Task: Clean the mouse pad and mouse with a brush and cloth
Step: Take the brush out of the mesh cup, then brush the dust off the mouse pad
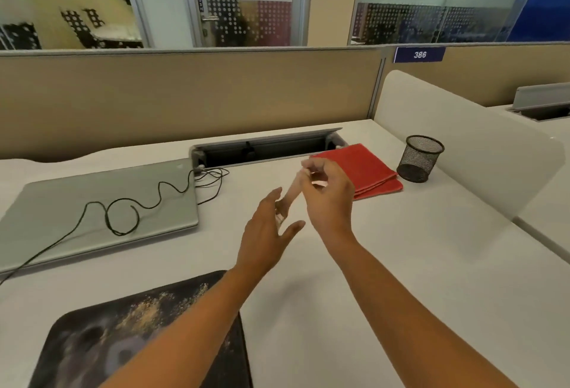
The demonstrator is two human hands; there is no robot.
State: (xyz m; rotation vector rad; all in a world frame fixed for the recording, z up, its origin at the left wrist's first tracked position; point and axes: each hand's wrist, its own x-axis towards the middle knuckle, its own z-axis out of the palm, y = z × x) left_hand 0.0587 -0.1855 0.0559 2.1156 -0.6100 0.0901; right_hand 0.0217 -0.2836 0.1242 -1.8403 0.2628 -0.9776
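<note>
Your right hand (pixel 327 193) pinches the top of the blurred brush (pixel 291 191) above the desk (pixel 401 264). Your left hand (pixel 265 233) is spread, fingers straight, at its lower end; contact unclear. Dusty pad (pixel 92 341) sits near-left, cloth (pixel 367 168) folded beside the mesh cup (pixel 420 159).

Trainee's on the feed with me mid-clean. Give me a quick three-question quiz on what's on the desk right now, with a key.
1. True or false: the red cloth lies spread over the mouse pad.
2. Which of the hands pinches the blurred pale brush? A) left B) right C) neither
3. Fill in: the black cable snakes across the lid of the closed ____.

Key
1. False: it lies folded on the desk beside the mesh cup.
2. B: the right hand pinches its upper end; the left hand is open by its lower end.
3. laptop.
</note>
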